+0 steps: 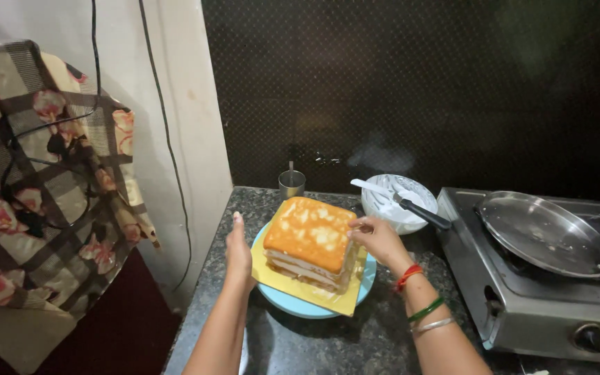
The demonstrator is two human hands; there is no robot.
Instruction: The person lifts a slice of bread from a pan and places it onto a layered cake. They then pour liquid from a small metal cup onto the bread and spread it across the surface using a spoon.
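Both hands are at the cake now, one on each side. The left hand (pixel 238 251) stands flat and open, fingers straight, palm against or just beside the left face of the layered cake (pixel 310 243); whether it truly touches, I cannot tell. The right hand (pixel 378 239) is on the far right corner with fingers curled loosely, holding nothing, fingertips at the top edge.

The cake sits between the hands on a yellow board (pixel 293 292), which lies on a blue plate (pixel 282 302) on the dark counter (pixel 355 340). It looks like squaring and steadying the stack; any nudge here calls for light, even pressure from both sides so the layers do not slide.

The cake stands upright, browned top up, turned with one corner toward the person; its long axis runs from near the left hand away toward the right.

Beyond the right hand, a white bowl (pixel 414 212) holds a knife (pixel 401 200); right of it, a stove (pixel 522 305) with a pan (pixel 543 232).
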